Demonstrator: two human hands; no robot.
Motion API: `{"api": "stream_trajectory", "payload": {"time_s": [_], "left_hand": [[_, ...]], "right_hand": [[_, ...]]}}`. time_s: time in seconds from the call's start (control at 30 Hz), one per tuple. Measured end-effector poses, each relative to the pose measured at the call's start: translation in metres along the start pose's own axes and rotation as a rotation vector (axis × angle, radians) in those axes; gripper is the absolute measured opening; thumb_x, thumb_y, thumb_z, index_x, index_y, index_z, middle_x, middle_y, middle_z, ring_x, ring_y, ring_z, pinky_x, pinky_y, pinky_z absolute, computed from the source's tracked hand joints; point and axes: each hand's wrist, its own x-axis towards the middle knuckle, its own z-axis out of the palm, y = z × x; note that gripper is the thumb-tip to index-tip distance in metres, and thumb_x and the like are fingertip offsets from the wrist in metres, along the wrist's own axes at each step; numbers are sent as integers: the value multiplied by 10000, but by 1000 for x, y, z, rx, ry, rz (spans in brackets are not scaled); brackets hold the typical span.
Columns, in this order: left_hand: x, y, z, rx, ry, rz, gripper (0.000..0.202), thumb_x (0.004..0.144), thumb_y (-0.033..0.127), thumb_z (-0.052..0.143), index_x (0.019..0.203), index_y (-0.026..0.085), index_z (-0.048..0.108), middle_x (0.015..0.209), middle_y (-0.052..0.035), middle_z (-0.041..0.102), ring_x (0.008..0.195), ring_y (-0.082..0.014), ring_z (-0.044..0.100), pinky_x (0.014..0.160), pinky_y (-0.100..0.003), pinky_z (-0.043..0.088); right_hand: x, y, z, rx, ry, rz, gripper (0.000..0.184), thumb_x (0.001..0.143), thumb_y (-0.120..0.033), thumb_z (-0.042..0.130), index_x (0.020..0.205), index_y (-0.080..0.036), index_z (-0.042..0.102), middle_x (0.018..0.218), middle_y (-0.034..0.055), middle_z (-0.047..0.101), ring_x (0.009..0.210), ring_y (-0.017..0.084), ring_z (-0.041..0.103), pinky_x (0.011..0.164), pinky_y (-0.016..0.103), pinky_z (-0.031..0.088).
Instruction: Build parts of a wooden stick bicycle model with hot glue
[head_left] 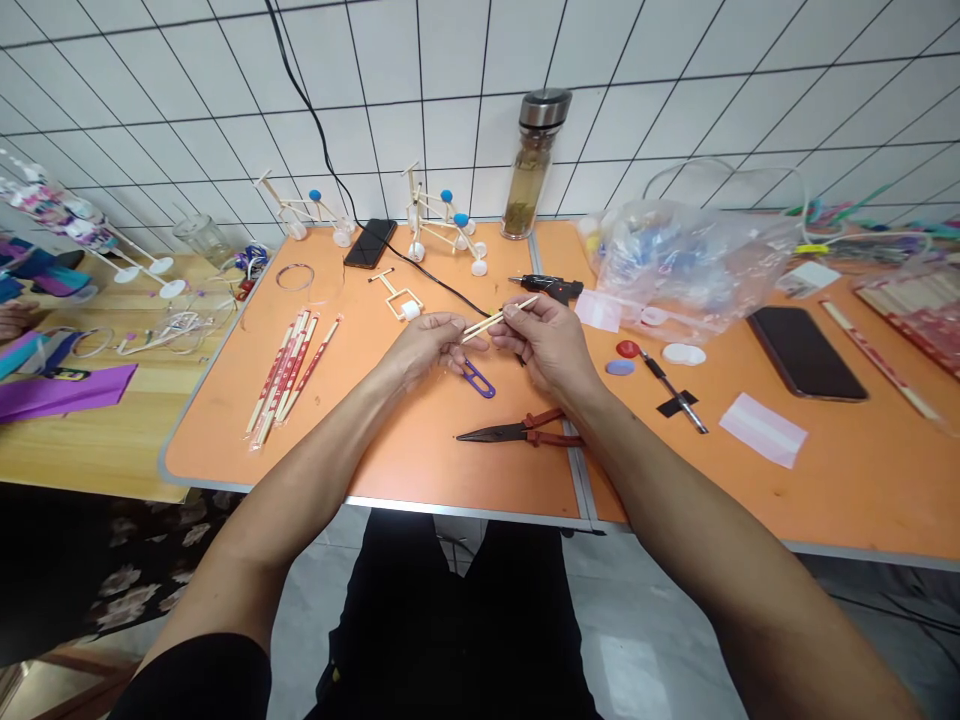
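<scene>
Both my hands meet over the orange table (420,460), pinching thin wooden sticks (496,318) between them. My left hand (427,345) grips the sticks' near end with closed fingers. My right hand (544,340) pinches them farther along, and the tips point up and right. Purple thread snips (478,379) lie on the table right under my hands. Red-handled pliers (517,431) rest just in front of my right wrist. A small stick frame with a white wheel (400,298) lies beyond my left hand.
Wrapped chopsticks (289,375) lie at left. Two stick models (446,225), a phone (370,243), a tea bottle (534,165) and a glue gun (551,288) stand at the back. At right are a plastic bag (675,265), bottle caps (622,358), a craft knife (675,393) and another phone (806,352).
</scene>
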Motion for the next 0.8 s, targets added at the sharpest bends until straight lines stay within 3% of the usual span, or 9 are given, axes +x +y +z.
{"api": "stream_trajectory", "payload": {"time_s": [0.2,0.3,0.5,0.8], "left_hand": [[-1,3,0,-106,-36,-22,38,1013,98,717,1038,95,746,945,-149,875,553,-110,704,599,-239,636],[-3,4,0,-124,-37,7,109,948,50,763,1048,93,759,977,-141,881,570,-105,716,600,-226,634],[0,0,-3,-131,-3,68,215,876,99,884,1051,108,759,997,-119,891,575,-93,704,602,-217,622],[0,0,-4,-132,14,88,187,883,97,870,1023,107,748,986,-122,893,549,-87,692,582,-213,614]], "right_hand": [[5,-3,-4,13,53,11,478,769,-466,1042,978,-243,674,845,-43,736,774,116,805,708,186,693],[5,-4,-5,30,55,0,487,747,-469,1050,979,-241,686,854,-38,743,781,114,803,703,180,688],[3,-6,-3,0,45,6,482,763,-497,1030,986,-250,682,865,-35,749,799,120,807,710,184,688],[2,-8,-1,29,41,2,499,663,-469,1082,929,-242,725,808,-38,745,754,116,780,674,185,687]]}}
